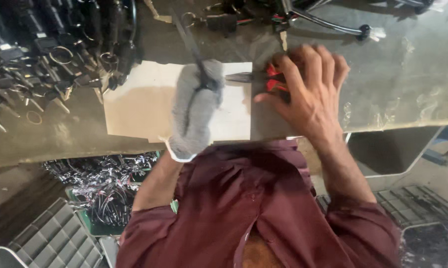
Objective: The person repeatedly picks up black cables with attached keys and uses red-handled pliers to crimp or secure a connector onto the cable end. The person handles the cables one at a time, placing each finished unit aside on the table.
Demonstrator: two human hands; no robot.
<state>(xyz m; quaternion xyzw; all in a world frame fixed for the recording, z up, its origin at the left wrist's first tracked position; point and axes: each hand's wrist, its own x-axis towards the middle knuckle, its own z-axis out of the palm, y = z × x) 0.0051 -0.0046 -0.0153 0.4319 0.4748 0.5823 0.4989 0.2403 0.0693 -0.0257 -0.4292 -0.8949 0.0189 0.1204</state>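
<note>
My left hand (194, 106), in a grey knit glove, rests on a pale cardboard sheet (134, 106) on the workbench. It is closed around a thin dark cable (189, 42) that runs away toward the bench's far side. My bare right hand (308, 92) grips red-handled pliers (271, 79). Their dark jaws (239, 77) point left and meet the cable right at the gloved fingers. The hand hides most of the handles.
A heap of black key-like parts with metal rings (45, 54) covers the far left of the bench. Wire bundles (303, 17) lie along the far edge. Below the bench are a crate of black wires (102, 191) and grey ribbed trays (55, 238).
</note>
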